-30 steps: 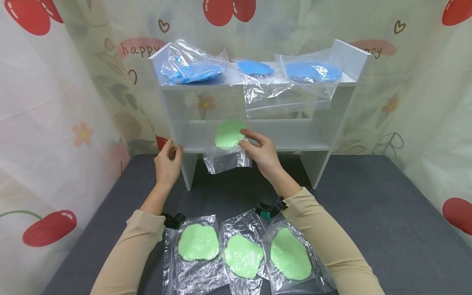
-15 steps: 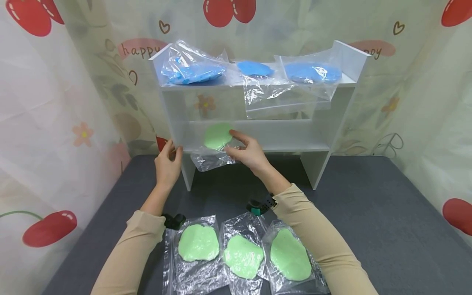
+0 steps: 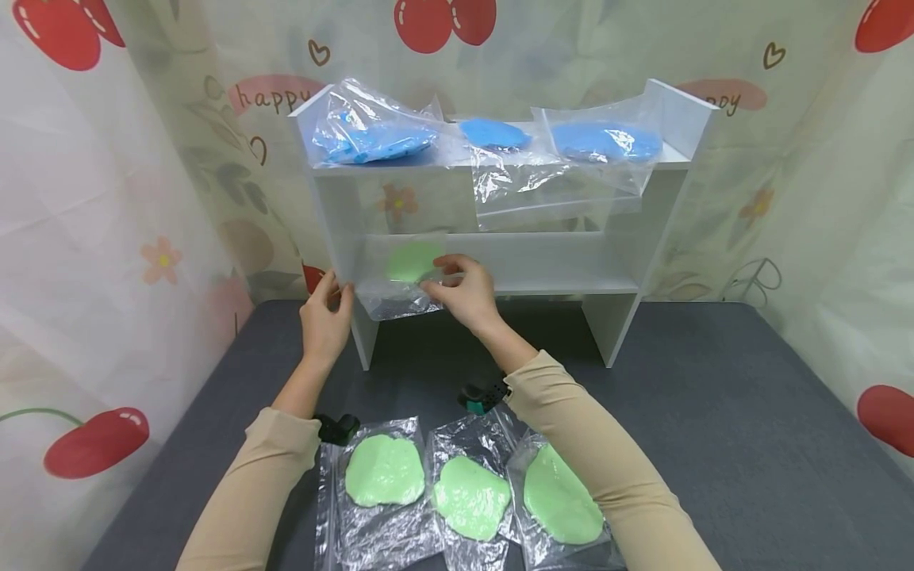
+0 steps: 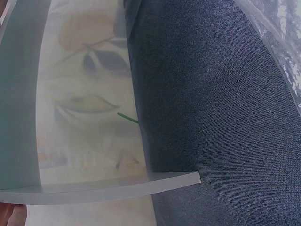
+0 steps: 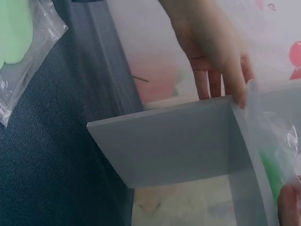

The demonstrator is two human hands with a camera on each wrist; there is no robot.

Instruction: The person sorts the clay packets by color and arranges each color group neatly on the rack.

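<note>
My left hand (image 3: 324,321) holds the left side panel of a white two-tier shelf (image 3: 564,274), fingers behind it and thumb at the front edge. In the right wrist view that left hand (image 5: 218,56) shows above the panel. My right hand (image 3: 466,295) pinches the right edge of a clear zip bag (image 3: 393,305) with a flat light-green piece (image 3: 414,260) inside. This bag lies over the left end of the lower shelf, its lower edge hanging past the front. The right wrist view shows only part of the right hand (image 5: 289,205), beside the bag.
Bagged blue pieces (image 3: 607,139) lie on the top shelf, one bag (image 3: 543,190) drooping over its front edge. Three bags with green pieces (image 3: 385,470) lie on the dark grey table (image 3: 714,428) near the front. A patterned curtain (image 3: 500,63) hangs behind.
My right hand has moved left with the bagged green piece, from the middle of the lower shelf to its left end. The left hand stays on the side panel.
</note>
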